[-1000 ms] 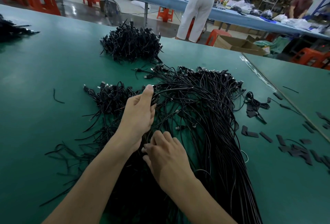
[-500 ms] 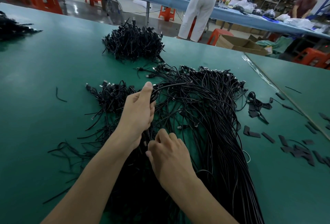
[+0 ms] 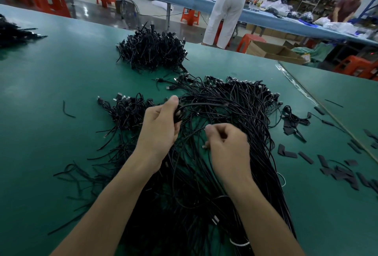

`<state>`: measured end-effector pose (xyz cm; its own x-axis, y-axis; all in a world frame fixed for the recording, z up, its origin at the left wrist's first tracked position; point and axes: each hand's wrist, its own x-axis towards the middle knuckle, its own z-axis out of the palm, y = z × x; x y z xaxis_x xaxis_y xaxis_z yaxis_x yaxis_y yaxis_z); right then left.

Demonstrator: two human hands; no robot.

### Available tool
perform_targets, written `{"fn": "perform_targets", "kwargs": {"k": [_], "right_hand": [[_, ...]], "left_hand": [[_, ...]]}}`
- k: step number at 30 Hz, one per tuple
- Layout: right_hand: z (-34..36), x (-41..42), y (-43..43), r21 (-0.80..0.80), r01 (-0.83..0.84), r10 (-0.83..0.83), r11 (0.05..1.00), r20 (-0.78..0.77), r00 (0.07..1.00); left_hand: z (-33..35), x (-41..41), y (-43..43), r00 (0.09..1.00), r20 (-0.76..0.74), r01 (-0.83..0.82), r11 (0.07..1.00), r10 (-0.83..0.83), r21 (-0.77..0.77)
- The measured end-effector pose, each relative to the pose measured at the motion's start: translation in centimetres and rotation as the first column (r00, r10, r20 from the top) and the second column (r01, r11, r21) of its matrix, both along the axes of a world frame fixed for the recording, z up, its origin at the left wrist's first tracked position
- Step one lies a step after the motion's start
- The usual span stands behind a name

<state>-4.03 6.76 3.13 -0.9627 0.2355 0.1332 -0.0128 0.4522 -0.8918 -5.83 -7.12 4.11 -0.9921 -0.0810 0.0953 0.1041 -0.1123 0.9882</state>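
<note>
A big loose bundle of long black cables (image 3: 235,116) lies on the green table (image 3: 51,76), running from the middle toward me. My left hand (image 3: 159,131) grips a coiled loop of black cable above the bundle's left side, thumb up. To its right, my right hand (image 3: 227,145) has curled fingers and pinches a thin black cable lifted from the bundle. A smaller heap of coiled cables (image 3: 126,112) sits just left of my left hand.
A heap of bundled black cables (image 3: 151,49) lies further back. Short black strips (image 3: 339,170) are scattered at the right, near the seam to a second table. More cables (image 3: 14,33) lie far left. Two people stand at a blue bench (image 3: 266,18) behind.
My right hand has risen out of the bundle and moved right, pulling up a thin cable. My left hand keeps its hold on the coil, almost in place.
</note>
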Motion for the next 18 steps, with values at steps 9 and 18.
{"fn": "perform_targets", "kwargs": {"k": [9, 18], "right_hand": [[2.2, 0.3, -0.1, -0.034, -0.218, 0.208, 0.975, -0.188, 0.96], [2.8, 1.4, 0.4, 0.52, -0.256, 0.398, 0.815, -0.181, 0.899]], "left_hand": [[-0.2, 0.8, 1.0, 0.944, -0.098, 0.309, 0.948, -0.316, -0.083], [-0.8, 0.2, 1.0, 0.98, -0.092, 0.185, 0.981, -0.178, 0.067]]}}
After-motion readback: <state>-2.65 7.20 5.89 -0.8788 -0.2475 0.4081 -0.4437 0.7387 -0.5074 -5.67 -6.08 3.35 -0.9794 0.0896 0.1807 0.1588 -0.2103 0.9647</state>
